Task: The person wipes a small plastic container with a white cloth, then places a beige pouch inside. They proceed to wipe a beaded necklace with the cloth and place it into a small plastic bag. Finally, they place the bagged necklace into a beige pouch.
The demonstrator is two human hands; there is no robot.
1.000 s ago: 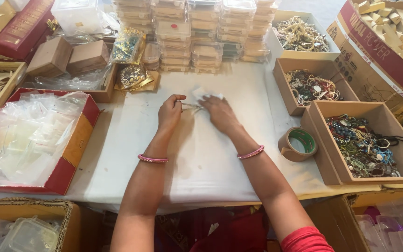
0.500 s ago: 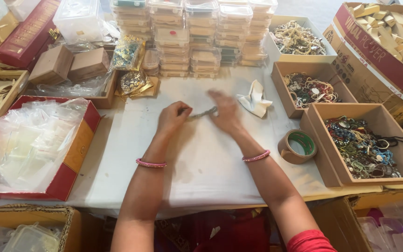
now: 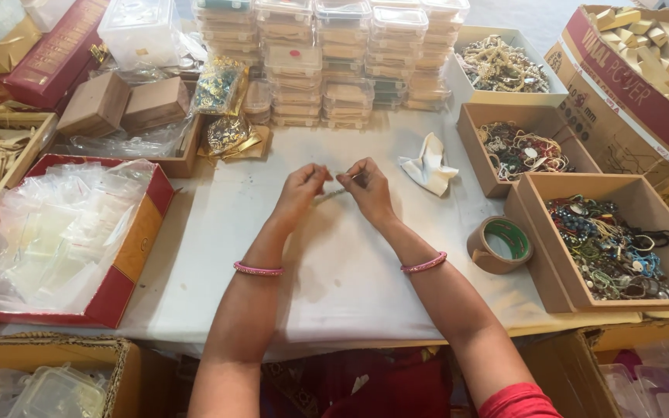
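White-covered table [image 3: 195, 248] crowded with boxes; left hand [image 3: 301, 188], right hand [image 3: 367, 188] pinch thin chain [image 3: 333, 193].

Both hands have lifted off the white table cover [image 3: 334, 263] and now meet above its middle, the left hand [image 3: 301, 188] and right hand [image 3: 367, 186] pinching a thin, pale strand [image 3: 333, 191] stretched between their fingertips. A crumpled white wrapper [image 3: 428, 163], under the hands a second ago, now lies cast aside near the table's right edge, just beside the brown cardboard tray of jewellery [image 3: 517, 151].
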